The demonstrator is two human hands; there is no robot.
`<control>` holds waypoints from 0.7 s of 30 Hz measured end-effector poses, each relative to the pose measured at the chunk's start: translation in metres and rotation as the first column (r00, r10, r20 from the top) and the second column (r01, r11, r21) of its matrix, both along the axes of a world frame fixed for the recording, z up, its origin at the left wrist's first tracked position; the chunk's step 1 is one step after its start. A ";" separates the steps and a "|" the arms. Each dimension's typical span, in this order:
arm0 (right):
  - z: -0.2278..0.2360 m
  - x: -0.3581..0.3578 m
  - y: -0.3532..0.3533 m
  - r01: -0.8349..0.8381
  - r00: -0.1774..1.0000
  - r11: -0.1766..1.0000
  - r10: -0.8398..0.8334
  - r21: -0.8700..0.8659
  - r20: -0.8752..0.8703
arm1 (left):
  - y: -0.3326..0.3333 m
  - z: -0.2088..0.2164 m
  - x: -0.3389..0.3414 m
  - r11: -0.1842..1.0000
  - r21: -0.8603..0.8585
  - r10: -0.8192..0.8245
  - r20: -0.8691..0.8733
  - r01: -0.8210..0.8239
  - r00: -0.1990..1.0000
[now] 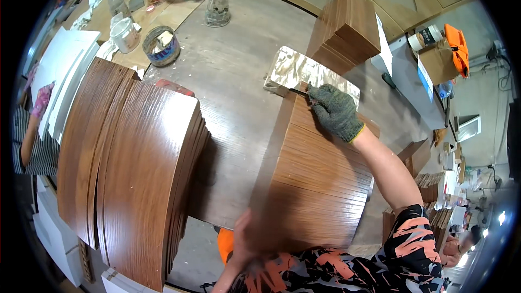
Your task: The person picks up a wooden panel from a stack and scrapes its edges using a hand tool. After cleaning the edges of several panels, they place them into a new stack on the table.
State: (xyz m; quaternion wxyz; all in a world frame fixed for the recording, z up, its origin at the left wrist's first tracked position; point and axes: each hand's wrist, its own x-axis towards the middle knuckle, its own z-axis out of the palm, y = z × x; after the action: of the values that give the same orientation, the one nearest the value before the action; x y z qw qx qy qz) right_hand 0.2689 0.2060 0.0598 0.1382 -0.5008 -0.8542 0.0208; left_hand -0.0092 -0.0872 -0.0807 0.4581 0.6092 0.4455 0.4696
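Observation:
A row of brown wood-grain boards (pixel 315 184), packed face to face, stands in front of me. My right hand (pixel 335 109), in a dark grey-green knitted glove, is closed over the far end of the row. A thin dark tool (pixel 299 93) sticks out from its fingers to the left. Beyond the boards lies a block with a mottled cream-and-brown face (pixel 312 69), close to the glove. My left hand (pixel 245 239) is bare and smeared by motion at the near left corner of the row; its fingers cannot be made out.
Stacked brown boards (pixel 146 173) stand at left; another stack (pixel 347 27) stands far right. A tub (pixel 161 46), a stained jar (pixel 217 5) and a white pot (pixel 125 35) sit far left. Another person's pink-gloved hand (pixel 43 99) touches white panels (pixel 68 62). A dark-handled tool (pixel 388 80) lies right.

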 end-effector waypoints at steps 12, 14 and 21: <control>0.048 -0.044 -0.053 -0.540 0.812 0.793 0.579 -0.284 0.072 | -0.008 -0.015 0.000 0.999 -0.034 -0.017 -0.089 0.014 0.996; 0.062 -0.065 -0.051 -0.199 0.817 0.772 0.471 -0.604 0.332 | -0.003 -0.008 -0.001 0.999 -0.015 -0.030 -0.093 0.029 0.995; -0.001 0.008 0.015 -0.005 1.000 0.998 0.004 0.066 0.004 | -0.002 0.002 0.012 0.979 -0.052 0.202 0.172 -0.195 0.964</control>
State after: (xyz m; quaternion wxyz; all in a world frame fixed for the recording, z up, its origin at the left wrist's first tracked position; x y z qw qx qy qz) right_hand 0.2768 0.2213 0.0589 0.1529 -0.4941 -0.8558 -0.0081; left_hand 0.0026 -0.0888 -0.0784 0.4568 0.5096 0.4701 0.5574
